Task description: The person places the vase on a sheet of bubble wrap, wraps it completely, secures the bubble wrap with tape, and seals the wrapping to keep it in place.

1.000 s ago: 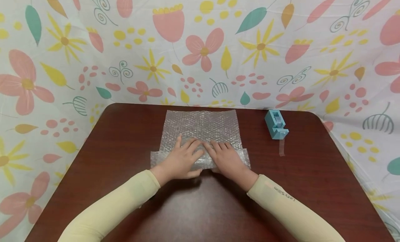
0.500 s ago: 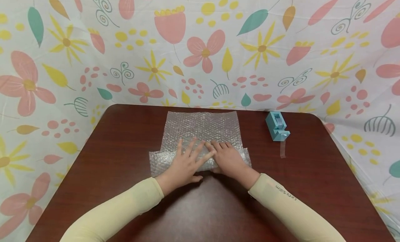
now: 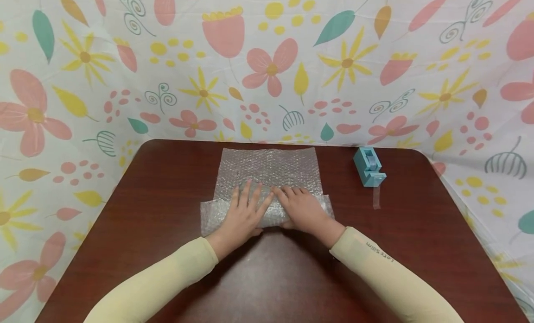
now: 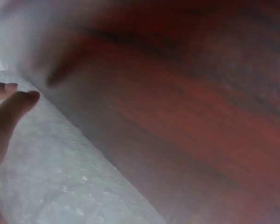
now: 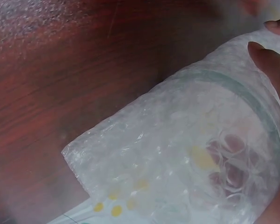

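A sheet of bubble wrap [image 3: 269, 167] lies on the table, its near part rolled into a thick tube [image 3: 214, 216]. My left hand [image 3: 242, 214] rests on the left half of the roll, fingers spread and nearly straight. On the right half, my right hand [image 3: 306, 211] lies with its fingers over the top. The left wrist view shows a thumb [image 4: 23, 105] at the edge of the wrap. Inside the roll in the right wrist view, a curved greenish edge [image 5: 240, 88] shows through the bubbles; the rest of what is wrapped is hidden by the layers.
A light blue tape dispenser [image 3: 369, 167] stands at the back right of the dark wooden table [image 3: 167, 188]. A strip of clear tape [image 3: 377, 198] hangs from its front onto the table. Behind rises a flower-patterned curtain [image 3: 267, 110].
My left hand shifts on the roll: its fingers, which half a second ago overlapped the right hand, now point forward beside it. The right hand stays nearly in place.
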`<state>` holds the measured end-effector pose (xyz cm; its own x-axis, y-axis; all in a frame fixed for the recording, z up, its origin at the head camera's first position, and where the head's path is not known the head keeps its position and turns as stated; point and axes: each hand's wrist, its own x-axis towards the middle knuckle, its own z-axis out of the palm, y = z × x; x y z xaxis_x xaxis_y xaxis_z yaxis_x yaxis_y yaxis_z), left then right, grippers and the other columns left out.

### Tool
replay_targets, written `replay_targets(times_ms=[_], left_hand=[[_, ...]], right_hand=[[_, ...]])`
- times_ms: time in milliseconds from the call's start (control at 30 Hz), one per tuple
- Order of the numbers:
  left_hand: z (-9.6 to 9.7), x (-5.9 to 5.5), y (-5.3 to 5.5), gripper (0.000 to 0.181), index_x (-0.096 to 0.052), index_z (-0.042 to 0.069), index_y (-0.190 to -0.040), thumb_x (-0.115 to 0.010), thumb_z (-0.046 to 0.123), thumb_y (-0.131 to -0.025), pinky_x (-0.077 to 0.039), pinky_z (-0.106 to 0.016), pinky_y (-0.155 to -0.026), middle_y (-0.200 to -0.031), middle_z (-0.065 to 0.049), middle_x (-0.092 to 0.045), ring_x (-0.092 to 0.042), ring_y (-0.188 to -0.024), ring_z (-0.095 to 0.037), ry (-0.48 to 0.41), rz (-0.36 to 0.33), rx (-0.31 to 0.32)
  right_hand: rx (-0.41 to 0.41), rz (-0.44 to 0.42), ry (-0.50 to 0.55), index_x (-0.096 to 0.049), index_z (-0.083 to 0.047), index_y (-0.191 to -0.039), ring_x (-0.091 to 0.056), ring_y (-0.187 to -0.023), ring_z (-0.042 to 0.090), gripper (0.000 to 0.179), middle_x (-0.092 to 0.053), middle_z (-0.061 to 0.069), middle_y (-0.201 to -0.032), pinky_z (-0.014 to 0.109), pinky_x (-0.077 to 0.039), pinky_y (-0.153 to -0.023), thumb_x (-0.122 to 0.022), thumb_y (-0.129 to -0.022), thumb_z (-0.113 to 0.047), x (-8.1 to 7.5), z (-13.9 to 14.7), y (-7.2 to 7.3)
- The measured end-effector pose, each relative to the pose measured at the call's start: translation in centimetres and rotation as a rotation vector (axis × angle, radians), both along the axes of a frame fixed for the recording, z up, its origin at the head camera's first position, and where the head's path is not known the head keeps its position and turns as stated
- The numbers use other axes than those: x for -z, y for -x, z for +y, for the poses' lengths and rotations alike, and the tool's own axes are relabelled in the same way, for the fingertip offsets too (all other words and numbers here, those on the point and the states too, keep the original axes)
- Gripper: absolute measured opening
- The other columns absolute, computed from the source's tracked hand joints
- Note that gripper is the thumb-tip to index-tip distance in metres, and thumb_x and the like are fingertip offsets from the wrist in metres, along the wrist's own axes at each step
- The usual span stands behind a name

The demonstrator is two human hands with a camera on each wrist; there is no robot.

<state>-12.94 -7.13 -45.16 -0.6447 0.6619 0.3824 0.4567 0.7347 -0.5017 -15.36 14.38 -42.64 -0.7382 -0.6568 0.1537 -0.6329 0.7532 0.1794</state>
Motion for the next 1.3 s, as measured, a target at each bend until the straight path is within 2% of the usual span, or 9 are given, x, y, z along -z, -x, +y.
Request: replay_targets(times_ms=[167,367,567,700,867,1067,1167,1300], left_hand=[[0.2,0.2,0.2,0.109,-0.044,0.023,-0.151,-0.082,0.076,-0.063,-0.052,-0.052,-0.107,-0.147,-0.018,-0.054,-0.054,-0.137,-0.042,-0.009,0.035,0.005],[0.3,0.4,0.6,0.097,-0.049,0.021,-0.141,-0.089,0.061,-0.063,-0.053,-0.051,-0.104,-0.140,-0.017,-0.056,-0.057,-0.131,-0.041,-0.074,0.073,0.022],[0.4,0.2,0.7,0.096,-0.051,0.021,-0.141,-0.090,0.057,-0.061,-0.054,-0.051,-0.103,-0.139,-0.016,-0.057,-0.058,-0.129,-0.042,-0.087,0.050,0.025],[0.6,-0.1,0.8,0.105,-0.049,0.022,-0.145,-0.089,0.065,-0.058,-0.052,-0.051,-0.105,-0.142,-0.015,-0.057,-0.056,-0.132,-0.041,-0.050,0.026,-0.005],[0.7,-0.8,0.7,0.108,-0.044,0.022,-0.151,-0.084,0.070,-0.063,-0.050,-0.051,-0.108,-0.146,-0.014,-0.056,-0.054,-0.134,-0.039,0.010,-0.007,-0.029],[0.3,-1.6,1.1,0.108,-0.044,0.025,-0.152,-0.085,0.069,-0.061,-0.054,-0.048,-0.104,-0.143,-0.012,-0.059,-0.057,-0.131,-0.037,0.030,-0.014,0.004],[0.1,-1.9,1.1,0.109,-0.044,0.025,-0.151,-0.086,0.068,-0.060,-0.056,-0.049,-0.101,-0.141,-0.013,-0.059,-0.057,-0.130,-0.041,0.003,-0.063,0.029],[-0.3,-2.0,1.0,0.108,-0.046,0.022,-0.148,-0.087,0.067,-0.059,-0.057,-0.051,-0.098,-0.140,-0.015,-0.059,-0.058,-0.127,-0.042,-0.025,-0.118,0.056]], right_hand=[[0.012,-0.012,0.002,-0.046,-0.007,-0.147,-0.069,-0.110,0.031,0.101,-0.066,0.015,-0.128,0.047,-0.058,-0.096,-0.091,-0.069,-0.053,0.0,0.0,-0.1],[0.025,-0.008,0.000,-0.046,-0.008,-0.146,-0.070,-0.106,0.032,0.102,-0.067,0.014,-0.124,0.048,-0.058,-0.094,-0.091,-0.067,-0.054,-0.1,-0.2,0.2],[0.003,-0.061,0.023,-0.045,-0.009,-0.147,-0.070,-0.109,0.032,0.101,-0.069,0.015,-0.124,0.049,-0.058,-0.096,-0.093,-0.068,-0.049,-0.2,-0.1,0.7],[-0.004,-0.100,0.041,-0.046,-0.007,-0.147,-0.071,-0.108,0.032,0.099,-0.070,0.015,-0.124,0.046,-0.058,-0.096,-0.093,-0.068,-0.046,-0.6,0.0,1.0],[0.013,-0.207,0.044,-0.042,-0.006,-0.150,-0.072,-0.105,0.034,0.099,-0.069,0.018,-0.127,0.047,-0.060,-0.091,-0.091,-0.072,-0.045,-1.4,0.2,1.3],[0.019,-0.306,0.069,-0.042,-0.007,-0.150,-0.074,-0.091,0.029,0.098,-0.069,0.018,-0.129,0.044,-0.062,-0.079,-0.090,-0.072,-0.041,-1.7,0.4,1.9],[0.006,-0.339,0.081,-0.044,-0.006,-0.149,-0.074,-0.087,0.027,0.098,-0.069,0.019,-0.132,0.045,-0.062,-0.079,-0.090,-0.070,-0.039,-1.8,0.4,2.1],[0.006,-0.399,0.082,-0.042,-0.006,-0.151,-0.074,-0.092,0.029,0.098,-0.067,0.018,-0.135,0.046,-0.061,-0.083,-0.089,-0.071,-0.038,-1.8,0.3,2.1]])
